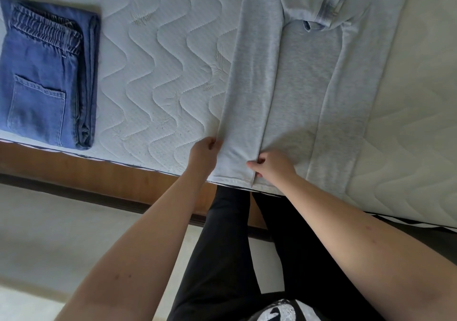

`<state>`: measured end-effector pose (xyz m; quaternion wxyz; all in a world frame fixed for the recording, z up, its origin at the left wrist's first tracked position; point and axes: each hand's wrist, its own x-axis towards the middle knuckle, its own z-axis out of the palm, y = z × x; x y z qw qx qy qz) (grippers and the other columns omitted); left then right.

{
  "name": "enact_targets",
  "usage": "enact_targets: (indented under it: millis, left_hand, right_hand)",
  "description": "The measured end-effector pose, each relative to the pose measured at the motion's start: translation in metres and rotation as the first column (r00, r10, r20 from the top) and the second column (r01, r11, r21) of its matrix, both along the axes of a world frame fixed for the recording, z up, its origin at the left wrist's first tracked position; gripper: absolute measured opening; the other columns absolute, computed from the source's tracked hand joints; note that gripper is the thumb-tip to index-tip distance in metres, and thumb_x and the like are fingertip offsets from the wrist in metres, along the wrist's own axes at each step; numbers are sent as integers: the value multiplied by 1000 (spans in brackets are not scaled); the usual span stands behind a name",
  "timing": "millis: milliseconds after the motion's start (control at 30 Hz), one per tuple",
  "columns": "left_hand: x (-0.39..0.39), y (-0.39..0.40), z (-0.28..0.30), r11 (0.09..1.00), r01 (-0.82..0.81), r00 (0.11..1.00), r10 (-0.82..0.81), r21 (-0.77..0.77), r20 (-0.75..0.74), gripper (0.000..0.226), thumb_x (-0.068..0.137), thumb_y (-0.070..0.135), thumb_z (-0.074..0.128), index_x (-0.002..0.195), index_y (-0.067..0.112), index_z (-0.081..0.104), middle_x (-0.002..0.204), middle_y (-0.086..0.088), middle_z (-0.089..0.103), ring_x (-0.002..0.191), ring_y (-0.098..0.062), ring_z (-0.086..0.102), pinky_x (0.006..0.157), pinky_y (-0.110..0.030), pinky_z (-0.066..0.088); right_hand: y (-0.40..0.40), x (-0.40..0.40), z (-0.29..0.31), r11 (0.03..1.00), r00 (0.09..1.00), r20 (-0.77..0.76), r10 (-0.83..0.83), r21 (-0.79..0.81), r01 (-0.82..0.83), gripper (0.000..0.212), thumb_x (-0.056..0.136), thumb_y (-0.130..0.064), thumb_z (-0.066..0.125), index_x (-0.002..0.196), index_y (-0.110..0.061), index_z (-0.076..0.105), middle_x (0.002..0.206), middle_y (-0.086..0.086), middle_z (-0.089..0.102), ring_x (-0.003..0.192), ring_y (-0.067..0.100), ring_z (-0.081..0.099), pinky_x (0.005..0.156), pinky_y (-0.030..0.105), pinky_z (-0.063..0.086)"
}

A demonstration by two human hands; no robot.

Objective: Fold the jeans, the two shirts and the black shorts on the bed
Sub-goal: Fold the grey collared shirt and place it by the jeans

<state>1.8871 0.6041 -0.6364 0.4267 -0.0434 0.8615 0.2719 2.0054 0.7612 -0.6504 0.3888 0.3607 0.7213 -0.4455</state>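
At the near mattress edge (pixel 153 165) our left hand (pixel 204 155) and right hand (pixel 273 166) each pinch the hem of the grey shirt (pixel 304 78). We should keep the folded-in flap's edges straight and taut, we judge. The jeans (pixel 42 78) lie folded far left.

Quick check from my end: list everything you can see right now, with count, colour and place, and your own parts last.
Jeans: one, dark blue, folded, left on the mattress near its front edge.
Shirt: one, light grey, long-sleeved, laid out centre-right, left side folded inward.
Denim garment: one, pale blue, top edge of view, lying on the shirt's upper part.
Mattress: one, white, quilted.
Bed frame: one, brown wood, below the mattress edge.
Floor: pale, lower left.
Left hand: pinches the shirt's folded left edge near the hem.
Right hand: pinches the folded panel's inner edge near the hem.
Legs: two, black trousers.
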Motion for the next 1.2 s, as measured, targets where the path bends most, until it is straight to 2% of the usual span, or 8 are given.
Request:
enact_targets:
  millis: [200, 267, 400, 500, 767, 900, 1033, 1200]
  left_hand:
    - [19, -22, 5, 992, 125, 979, -127, 23, 162, 38, 91, 41, 66, 120, 16, 63, 104, 4, 68, 90, -15, 61, 71, -24, 44]
    - [25, -29, 4, 985, 171, 972, -167, -8, 167, 38, 93, 36, 64, 124, 13, 62, 107, 0, 67, 94, -19, 60, 74, -25, 43]
    - [36, -37, 4, 999, 33, 980, -33, 6, 196, 32, 97, 27, 59, 122, 7, 62, 108, -8, 67, 88, -22, 67, 57, -12, 50]
    - [41, -39, 6, 995, 97, 980, -94, -9, 175, 33, 97, 33, 60, 121, 11, 62, 101, -2, 68, 72, -13, 69, 50, -6, 42]
    - [44, -51, 10, 987, 139, 974, -122, -78, 190, 35, 93, 32, 65, 121, 12, 63, 90, 0, 72, 73, -12, 69, 64, -18, 48]
    - [42, -49, 8, 954, 233, 967, -248, -190, -60, 33, 90, 44, 65, 109, 19, 58, 99, 4, 63, 90, -16, 61, 77, -34, 52]
    - [21, -25, 9, 987, 127, 954, -148, -96, -260, 33, 94, 37, 62, 118, 16, 54, 110, 0, 55, 100, -19, 55, 85, -34, 49]
    - [-32, 40, 0, 993, 113, 944, -103, 15, -314, 33, 93, 32, 64, 120, 15, 56, 109, 1, 54, 101, -19, 57, 82, -28, 43]
  right_hand:
    - [1, -4, 12, 978, 977, 58, 203, -63, -199, 24, 88, -44, 68, 88, -20, 71, 72, -3, 73, 64, 11, 68, 61, 25, 50]
    - [-4, 1, 11, 974, 976, 65, 208, -108, -200, 25, 90, -39, 66, 90, -15, 71, 77, -3, 75, 68, 12, 71, 68, 27, 55]
    - [-14, 10, 5, 975, 976, 68, 209, -96, -202, 27, 95, -32, 60, 85, -10, 71, 77, -2, 75, 70, 14, 73, 74, 29, 57]
    - [-17, 10, 3, 970, 968, 66, 242, -39, -239, 32, 93, -38, 59, 76, -14, 71, 68, -4, 73, 62, 11, 71, 72, 31, 58]
    - [-22, 23, 9, 974, 976, 99, 194, -141, -180, 25, 98, -31, 57, 78, -18, 65, 74, -3, 73, 59, 10, 68, 51, 18, 45]
    - [-9, 15, 16, 998, 1000, 24, 14, -56, -13, 37, 95, -46, 56, 72, -18, 62, 65, -1, 70, 53, 14, 67, 60, 27, 52]
    - [18, -13, 14, 955, 951, -151, -270, 82, 284, 35, 92, -46, 59, 67, -22, 57, 66, 1, 70, 54, 16, 69, 69, 35, 56]
    - [61, -76, 6, 916, 907, -321, -273, 202, 347, 40, 93, -43, 58, 66, -14, 60, 60, 3, 68, 55, 14, 68, 62, 32, 49]
